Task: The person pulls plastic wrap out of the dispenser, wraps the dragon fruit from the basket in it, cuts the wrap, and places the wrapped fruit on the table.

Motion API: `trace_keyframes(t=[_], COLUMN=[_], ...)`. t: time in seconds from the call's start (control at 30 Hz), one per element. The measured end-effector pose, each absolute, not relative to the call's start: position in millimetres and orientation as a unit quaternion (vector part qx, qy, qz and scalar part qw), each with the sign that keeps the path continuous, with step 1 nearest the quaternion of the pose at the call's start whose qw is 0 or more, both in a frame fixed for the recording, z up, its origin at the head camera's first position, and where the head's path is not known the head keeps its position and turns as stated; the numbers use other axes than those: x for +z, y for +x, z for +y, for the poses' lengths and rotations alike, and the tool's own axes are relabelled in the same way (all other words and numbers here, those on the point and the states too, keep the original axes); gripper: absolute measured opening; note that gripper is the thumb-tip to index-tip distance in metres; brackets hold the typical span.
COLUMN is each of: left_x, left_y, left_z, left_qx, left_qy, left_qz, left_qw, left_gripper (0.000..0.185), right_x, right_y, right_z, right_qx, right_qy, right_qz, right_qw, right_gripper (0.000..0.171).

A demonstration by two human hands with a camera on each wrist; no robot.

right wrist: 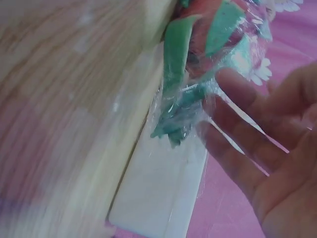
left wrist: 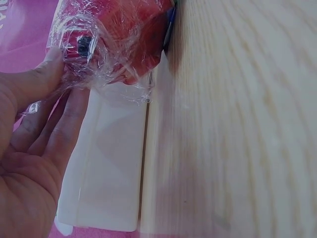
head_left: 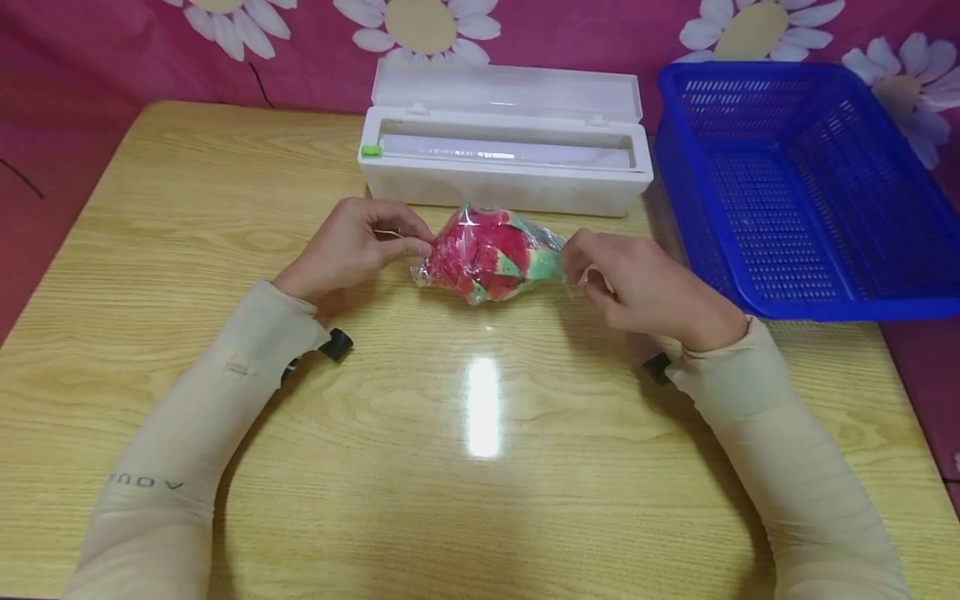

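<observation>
A dragon fruit, pinkish red with green scales, lies on the table wrapped in clear cling film. At its left end my left hand pinches the film between thumb and fingers. The left wrist view shows that thumb on the crumpled wrap and the fingers behind it. My right hand is at the fruit's green-tipped end. In the right wrist view its fingers are fairly straight, with their tips touching the film around the green scales.
Behind the fruit stands a white cling film box, lid raised, a film roll inside and a green slider at its left. A blue plastic basket stands at right on the wooden table. Flowered pink cloth hangs behind.
</observation>
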State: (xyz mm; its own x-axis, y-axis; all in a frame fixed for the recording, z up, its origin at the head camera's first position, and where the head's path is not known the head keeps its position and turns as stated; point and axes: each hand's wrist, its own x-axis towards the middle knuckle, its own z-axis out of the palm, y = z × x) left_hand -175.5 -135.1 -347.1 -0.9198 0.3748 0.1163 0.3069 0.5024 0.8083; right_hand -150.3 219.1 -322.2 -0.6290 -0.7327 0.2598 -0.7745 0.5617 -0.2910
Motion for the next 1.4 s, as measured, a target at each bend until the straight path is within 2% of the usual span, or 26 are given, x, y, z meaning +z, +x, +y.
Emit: trace_keyframes(t=[0.2, 0.37, 0.53, 0.73, 1.0, 1.23, 1.4], left_x=[-347.7, -348.5, -347.7, -347.1, -348.3, -347.3, -343.8], left_y=[-176.3, -176.6, -176.8, -176.5, -175.9, -175.7, -174.9], left_z=[-135.7, -136.0, -136.1, -135.8, -136.0, -134.9, -135.7], left_qx=[0.454, 0.455, 0.453, 0.453, 0.455, 0.459, 0.453], left_qy=[0.192, 0.193, 0.194, 0.180, 0.186, 0.192, 0.192], left_qz=[0.869, 0.868, 0.869, 0.872, 0.870, 0.866, 0.868], left_qw=[0.035, 0.038, 0.038, 0.053, 0.042, 0.046, 0.062], left_gripper=[0.009, 0.008, 0.009, 0.010, 0.009, 0.010, 0.012], right_x=[-322.4, -328.6, -331.0, -332.2, -333.9, -332.3, -331.8], right_y=[-153.4, -156.3, -158.0, -158.0, -158.2, -154.4, -153.0], right_z=[218.9, 217.2, 215.0, 214.3, 213.5, 210.9, 209.8], right_qx=[0.203, 0.185, 0.172, 0.160, 0.133, 0.111, 0.081], right_qy=[0.416, 0.402, 0.383, 0.359, 0.340, 0.337, 0.347], right_qz=[-0.881, -0.888, -0.902, -0.916, -0.928, -0.934, -0.934], right_qw=[0.094, 0.124, 0.102, 0.075, 0.075, 0.050, 0.040], right_gripper=[0.023, 0.042, 0.058, 0.065, 0.066, 0.052, 0.047])
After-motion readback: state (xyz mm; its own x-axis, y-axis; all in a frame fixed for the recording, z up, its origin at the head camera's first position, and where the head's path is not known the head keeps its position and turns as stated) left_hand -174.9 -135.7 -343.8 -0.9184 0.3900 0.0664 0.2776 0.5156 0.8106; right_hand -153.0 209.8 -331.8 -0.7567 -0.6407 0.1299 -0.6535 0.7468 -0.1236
